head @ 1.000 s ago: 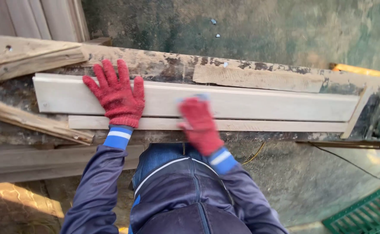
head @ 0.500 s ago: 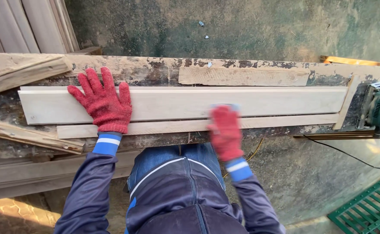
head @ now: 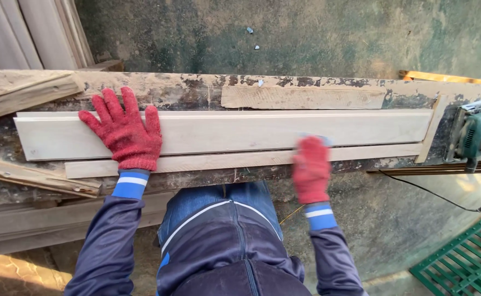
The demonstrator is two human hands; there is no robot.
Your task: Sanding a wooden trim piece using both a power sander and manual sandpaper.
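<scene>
A long, pale, planed wooden board [head: 240, 133] lay lengthwise on a worn, paint-flaked wooden workbench [head: 164, 90], and all positions below were taken from that board. The left hand [head: 124, 133], in a red knitted glove, lay flat on the board's left portion with its fingers spread open, palm down. The right hand [head: 310, 167], also in a red knitted glove, was at the board's near edge, right of centre, over a narrow pale wooden strip [head: 218, 160] lying alongside that edge. It was blurred, with something pale at its fingertips; whether the fingers were closed on anything could not be told. A short weathered plank [head: 303, 97] lay just beyond the board's far edge. A teal electric power tool [head: 477, 137] stood past the board's right end, its black cable [head: 427, 191] trailing below.
</scene>
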